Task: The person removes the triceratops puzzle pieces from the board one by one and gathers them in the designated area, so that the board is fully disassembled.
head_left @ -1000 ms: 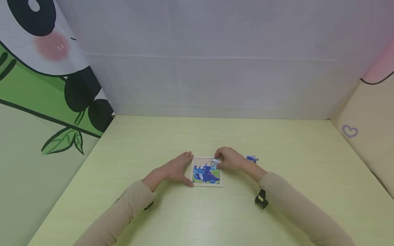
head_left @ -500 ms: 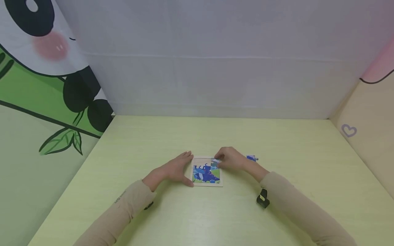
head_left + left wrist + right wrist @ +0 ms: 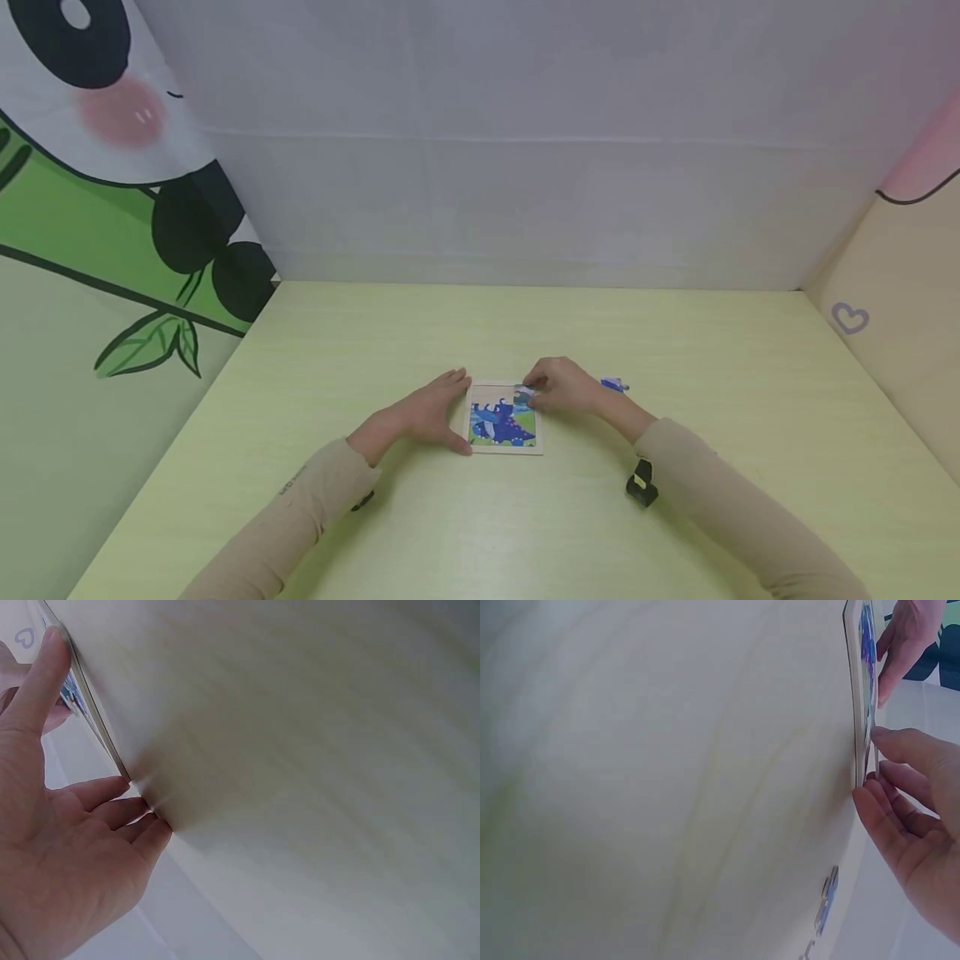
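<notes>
A small square wooden jigsaw tray (image 3: pixel 510 452) lies on the table, partly filled with a blue dinosaur picture (image 3: pixel 501 423). Its upper left part shows bare wood. My left hand (image 3: pixel 431 412) is spread along the tray's left side, thumb at the near corner and fingers at the far corner. In the left wrist view, that thumb (image 3: pixel 46 679) touches the tray's edge. At the upper right corner, my right hand (image 3: pixel 564 387) pinches a puzzle piece (image 3: pixel 522 395) between thumb and fingers. The fingertips partly cover this piece. It sits in or just over the corner; I cannot tell which.
Beyond my right wrist a loose blue puzzle piece (image 3: pixel 613 384) lies on the pale table (image 3: pixel 480 525). The right wrist view shows another piece (image 3: pixel 808 950) at its lower edge. A grey-white wall panel (image 3: pixel 480 208) stands behind the table, with printed panels at both sides.
The pinched piece has turned or shifted slightly in the upper right corner, and its face looks darker now. My left hand and the tray have stayed in place.
</notes>
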`<state>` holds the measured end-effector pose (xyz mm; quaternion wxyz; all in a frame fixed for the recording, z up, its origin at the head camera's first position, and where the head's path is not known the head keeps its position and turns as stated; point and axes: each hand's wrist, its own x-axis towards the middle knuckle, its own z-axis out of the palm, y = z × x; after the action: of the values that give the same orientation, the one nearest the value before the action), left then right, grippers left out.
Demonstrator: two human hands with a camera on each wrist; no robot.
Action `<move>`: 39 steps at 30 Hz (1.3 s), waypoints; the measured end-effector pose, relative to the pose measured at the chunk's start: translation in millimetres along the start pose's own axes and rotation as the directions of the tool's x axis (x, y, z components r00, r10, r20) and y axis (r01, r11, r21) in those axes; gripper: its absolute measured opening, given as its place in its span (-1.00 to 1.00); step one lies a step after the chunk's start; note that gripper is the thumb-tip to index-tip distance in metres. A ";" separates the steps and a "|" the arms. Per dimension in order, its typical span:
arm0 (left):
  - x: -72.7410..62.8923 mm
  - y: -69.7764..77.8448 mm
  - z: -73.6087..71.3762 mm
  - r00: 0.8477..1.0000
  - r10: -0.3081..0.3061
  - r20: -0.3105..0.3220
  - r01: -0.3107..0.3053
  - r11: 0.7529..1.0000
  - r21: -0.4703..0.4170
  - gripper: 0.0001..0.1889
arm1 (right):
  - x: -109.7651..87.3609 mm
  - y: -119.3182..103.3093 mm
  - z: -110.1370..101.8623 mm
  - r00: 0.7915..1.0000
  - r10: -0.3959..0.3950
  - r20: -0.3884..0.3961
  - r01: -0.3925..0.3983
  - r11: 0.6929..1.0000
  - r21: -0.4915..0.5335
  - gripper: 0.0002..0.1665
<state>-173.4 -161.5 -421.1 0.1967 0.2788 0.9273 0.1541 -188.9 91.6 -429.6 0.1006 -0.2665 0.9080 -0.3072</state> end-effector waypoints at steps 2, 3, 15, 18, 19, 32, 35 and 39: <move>0.2 -0.1 0.1 1.000 0.000 -0.001 0.000 1.000 -0.001 0.14 | -0.4 -0.1 -0.3 1.000 -0.007 -0.001 0.007 1.000 0.004 -0.63; 0.1 -0.1 0.1 1.000 0.000 -0.001 0.000 1.000 -0.001 0.14 | -0.7 -0.1 -0.5 1.000 -0.010 -0.001 0.010 1.000 0.009 -0.64; 1.7 -3.0 1.8 1.000 0.002 -0.005 -0.002 1.000 0.005 0.14 | -14.4 9.6 -16.1 0.998 -0.060 -0.035 0.060 0.998 0.020 -0.68; 2.2 -3.4 2.2 1.000 -0.004 0.000 0.004 1.000 0.006 0.15 | -20.8 14.8 -23.1 0.997 -0.067 -0.049 0.068 0.998 0.004 -0.70; 2.5 -3.6 2.5 1.000 -0.004 -0.001 0.004 1.000 0.003 0.15 | -23.3 16.7 -25.6 0.996 -0.071 -0.053 0.071 0.997 0.001 -0.71; 5.7 -3.0 5.7 1.000 -0.014 -0.005 0.014 1.000 0.015 0.15 | -65.5 54.8 -57.4 0.992 -0.049 -0.115 0.047 0.999 -0.021 -0.70; 6.0 -2.3 5.5 1.000 -0.008 -0.005 0.008 1.000 0.018 0.14 | -75.7 65.9 -64.0 0.992 -0.024 -0.124 0.020 0.999 -0.040 -0.69; 5.8 -1.6 5.3 1.000 0.006 -0.009 -0.006 1.000 0.007 0.14 | -87.8 81.2 -70.0 0.991 -0.001 -0.137 -0.006 0.998 -0.055 -0.69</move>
<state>-176.2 -158.5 -428.1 0.1910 0.2816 0.9279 0.1525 -173.8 229.2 -422.2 0.0313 -0.2463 0.9212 -0.2996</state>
